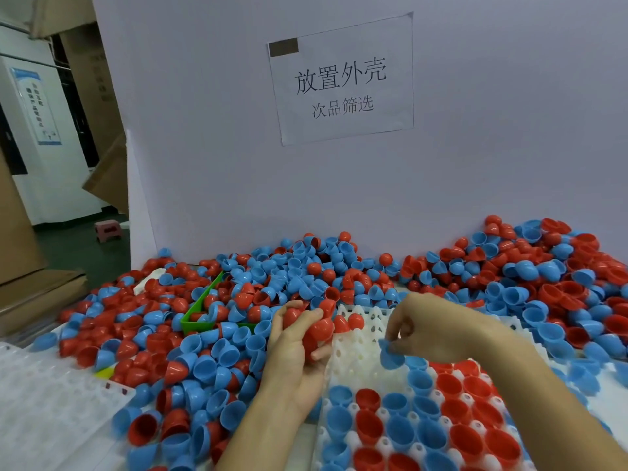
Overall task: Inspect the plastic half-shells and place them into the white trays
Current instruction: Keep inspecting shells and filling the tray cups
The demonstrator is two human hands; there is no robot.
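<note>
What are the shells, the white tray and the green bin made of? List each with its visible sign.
Shells: thin moulded plastic, smooth and slightly glossy; soft highlights show on the domes.
White tray: likely moulded plastic, matte and slightly translucent, with formed cups and pegs.
Green bin: probably rigid plastic, smooth, with a straight, thin, saturated edge.

1 view only, worn on head. Aimed forward and down, square toward white backboard (475, 164) with paper sign (341, 79) above centre. Close range: both forearms entered from bottom edge, white tray (360, 355) just below backboard. Wide-angle bend seen left of backboard. No 2nd view shared.
</note>
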